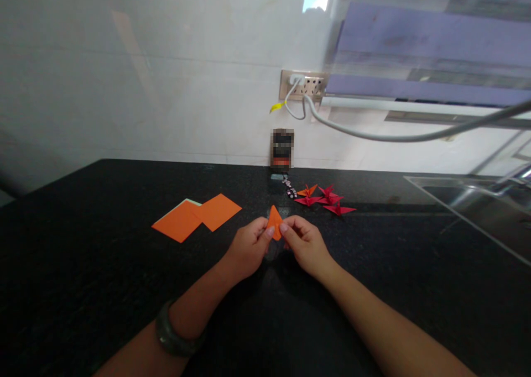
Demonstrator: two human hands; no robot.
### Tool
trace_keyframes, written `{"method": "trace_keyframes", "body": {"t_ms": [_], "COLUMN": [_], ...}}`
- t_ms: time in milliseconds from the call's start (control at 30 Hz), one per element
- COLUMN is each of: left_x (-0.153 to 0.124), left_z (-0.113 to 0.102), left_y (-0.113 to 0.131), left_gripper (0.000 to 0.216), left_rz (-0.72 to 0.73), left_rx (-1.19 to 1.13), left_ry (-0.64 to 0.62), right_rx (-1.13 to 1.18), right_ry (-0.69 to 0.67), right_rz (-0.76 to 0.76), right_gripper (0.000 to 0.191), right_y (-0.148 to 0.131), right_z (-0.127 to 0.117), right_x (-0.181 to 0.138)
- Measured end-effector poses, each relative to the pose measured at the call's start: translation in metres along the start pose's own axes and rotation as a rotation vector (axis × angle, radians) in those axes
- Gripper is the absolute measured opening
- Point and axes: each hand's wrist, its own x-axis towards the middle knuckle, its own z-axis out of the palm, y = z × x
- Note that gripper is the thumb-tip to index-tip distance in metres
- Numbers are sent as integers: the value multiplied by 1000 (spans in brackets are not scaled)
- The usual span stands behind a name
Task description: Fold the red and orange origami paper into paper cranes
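A small piece of folded orange paper (pixel 274 219), pointed at the top, is held between my two hands above the dark countertop. My left hand (pixel 251 245) pinches its left edge, thumb on the front face. On the opposite edge, my right hand (pixel 305 243) grips it with thumb and curled fingers. The fingers behind the paper are partly hidden. To the left lie flat orange paper squares (pixel 220 212), with a pale sheet edge showing under one stack (pixel 178 221). Beyond my right hand sit several folded paper cranes, red (pixel 339 209) and orange (pixel 307 190).
A phone-like object (pixel 282 149), its face blurred, leans on the tiled wall with a beaded strap (pixel 289 186) before it. Above, a cable (pixel 373 136) runs from a wall socket (pixel 305 85) to the right. A metal sink (pixel 489 205) borders the counter (pixel 103 288) at right.
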Motion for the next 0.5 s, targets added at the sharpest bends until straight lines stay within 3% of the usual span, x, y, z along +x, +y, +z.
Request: {"method": "trace_keyframes", "body": {"t_ms": [167,300,500], "left_x": [2,2,1], "left_z": [3,5,5], "left_y": [-7,-12,-12], "left_gripper": [22,20,19], "left_rz": [23,18,13], "left_rx": [-114,-235,-143], "left_ry": [29,-18,20], "right_rx": [40,93,-39], "right_ry": [3,49,156], "right_rz": [26,13,-140], "right_gripper": [19,13,4], "right_y": [1,2,2], "right_z": [2,4,1], "right_x": [0,-1,0]}}
